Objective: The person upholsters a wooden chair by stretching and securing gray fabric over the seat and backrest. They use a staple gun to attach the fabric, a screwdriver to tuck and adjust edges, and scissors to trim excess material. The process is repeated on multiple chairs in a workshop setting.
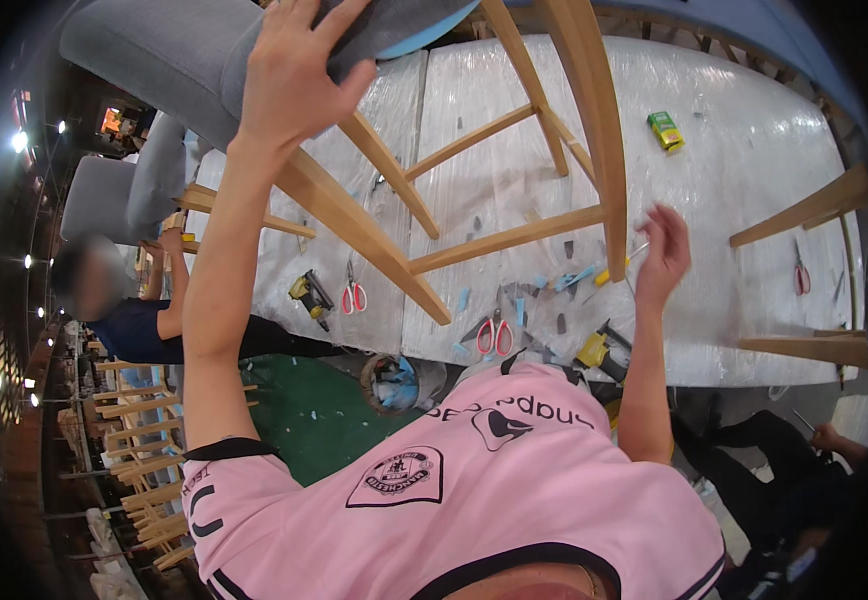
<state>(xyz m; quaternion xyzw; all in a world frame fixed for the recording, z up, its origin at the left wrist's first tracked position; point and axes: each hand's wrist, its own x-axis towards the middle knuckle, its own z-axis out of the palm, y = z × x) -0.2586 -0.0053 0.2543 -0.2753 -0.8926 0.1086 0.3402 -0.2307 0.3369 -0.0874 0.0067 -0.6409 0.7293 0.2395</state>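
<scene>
A wooden-legged chair with grey upholstery (pixel 169 60) lies tipped on a wrapped table, its legs (pixel 349 222) and stretchers (pixel 504 238) facing me. My left hand (pixel 299 75) rests on the grey padding with the fingers spread and the thumb out. Right of the nearest leg, my right hand (pixel 662 258) is raised over the table. Its fingers are loosely curled and slightly blurred, with nothing visible in them. Beside it is a yellow-handled screwdriver (pixel 604 276), its shaft pointing toward that hand. The far part of the chair runs out of the picture.
Plastic film covers the table (pixel 714 300). On it lie red-handled scissors (pixel 495 335), a staple gun (pixel 311 298), a yellow nail gun (pixel 602 350), a green-yellow box (pixel 665 131) and scraps. A bin (pixel 391 384) stands below. Co-workers (pixel 139 325) are at left and lower right.
</scene>
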